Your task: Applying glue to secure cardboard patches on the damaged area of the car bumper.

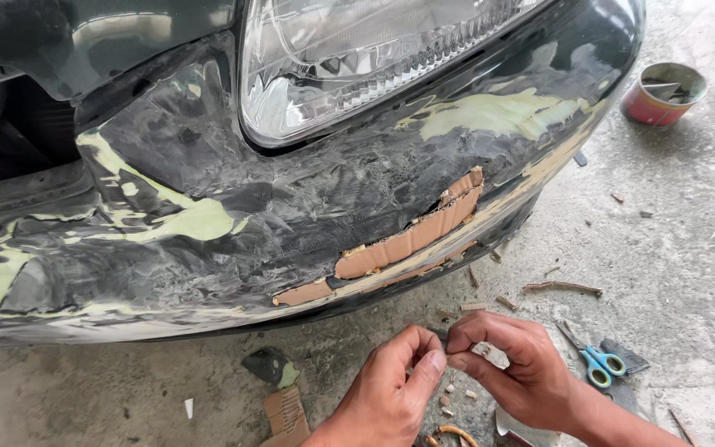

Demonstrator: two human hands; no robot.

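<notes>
Dark, sanded bumper (233,223) fills most of the view, streaked with pale yellow-green filler; clear headlight (357,58) sits above it. Along the lower right of the bumper a torn gap is backed with brown cardboard strips (411,236), which show through in a slanting line. Concrete floor (672,248) below is littered with cardboard scraps and chips. A red tin (664,93) with a tool in it stands well apart at upper right. Blue-handled scissors (597,364) lie just beside the right wrist; a folded cardboard offcut (285,414) lies left of the hands.

Left hand (391,393) and right hand (515,364) meet below the gap, both pinched together on a small piece (455,341) between the fingertips; its material cannot be told, mostly hidden by the fingers.

Judgement: the piece looks to be under shaping or tearing. Done well, the grip stays close to the working point, both thumbs opposed, small increments, and size checked against the gap in the bumper.
</notes>
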